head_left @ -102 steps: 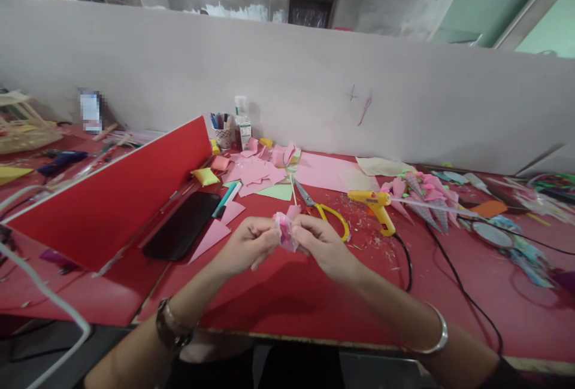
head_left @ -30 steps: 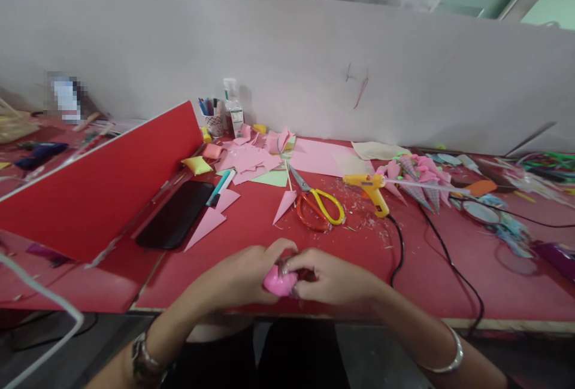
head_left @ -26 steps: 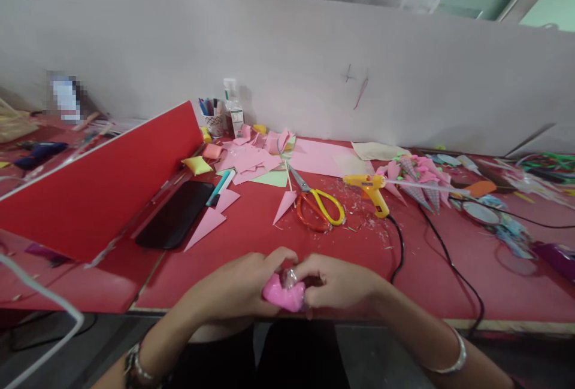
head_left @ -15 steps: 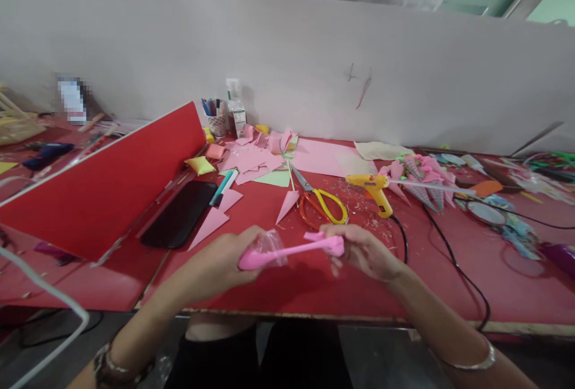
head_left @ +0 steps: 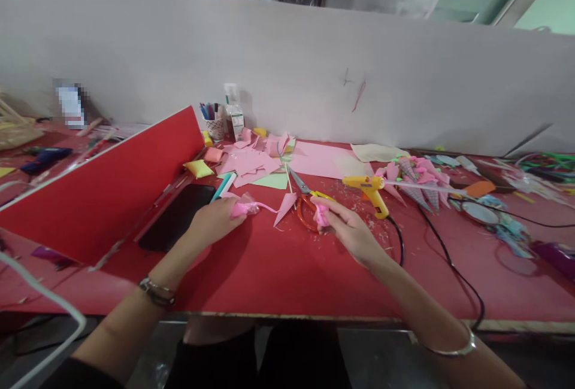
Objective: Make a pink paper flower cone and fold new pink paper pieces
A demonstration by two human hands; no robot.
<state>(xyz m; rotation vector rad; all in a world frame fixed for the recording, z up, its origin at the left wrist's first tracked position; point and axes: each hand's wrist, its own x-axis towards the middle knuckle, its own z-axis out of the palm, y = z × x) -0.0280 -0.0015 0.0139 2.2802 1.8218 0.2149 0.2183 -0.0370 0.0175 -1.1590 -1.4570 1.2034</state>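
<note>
My left hand (head_left: 214,221) is closed around a lump of bright pink modelling clay in a clear plastic wrapper (head_left: 245,207). A thin pink strand trails from it to the right. In the fingers of my right hand (head_left: 354,234) is a smaller pulled-off piece of the pink clay (head_left: 321,215). The two pieces are apart. Just beyond my right fingers lie scissors (head_left: 305,210) with one red and one yellow handle, partly covered by that hand. A pink paper cone (head_left: 285,208) on a stick lies between my hands. Under my left wrist is a black phone (head_left: 168,221).
A yellow glue gun (head_left: 376,194) lies to the right, its black cord running forward. Behind it are several finished paper cones (head_left: 417,176). Pink paper pieces (head_left: 251,161) spread at the back. A red board (head_left: 121,182) stands at the left, near a pen cup (head_left: 215,128).
The pink clay, stretched between my hands before, has come apart into two pieces. Both hands have moved up and away from the table's front edge, the left one also leftward.
</note>
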